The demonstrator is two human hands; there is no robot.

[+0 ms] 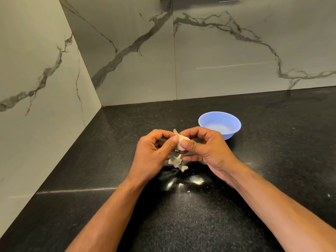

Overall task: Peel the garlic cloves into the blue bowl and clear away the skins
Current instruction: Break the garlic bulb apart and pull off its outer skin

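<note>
Head view shows me both hands raised just above the black countertop [236, 206], sharing one garlic bulb [179, 142] between them. My left hand [152, 155] has its fingers curled closed on the left side of the bulb, thumb pressed against the papery surface near the stem. My right hand [203, 148] is closed on the opposite side, thumb on the front face, index finger hooked over the top. I judge this two-sided pinch serves two functions: one hand anchors the bulb while the other thumb works the skin or pries a clove loose.

The stem end points up and away from me, which leaves the base of the bulb exposed between the palms.

Loose skins [175, 161] lie on the countertop directly beneath the hands, with a smaller flake [188, 191] nearer to me. Holding the bulb low over one spot keeps the waste in one patch, which should simplify the later clearing step.

The blue bowl [234, 130] stands just beyond and beside the right hand, apart from it. I can see no clove inside it, so I judge the task is at an early stage. Its position on the right side gives a short drop path for each peeled clove.
</note>
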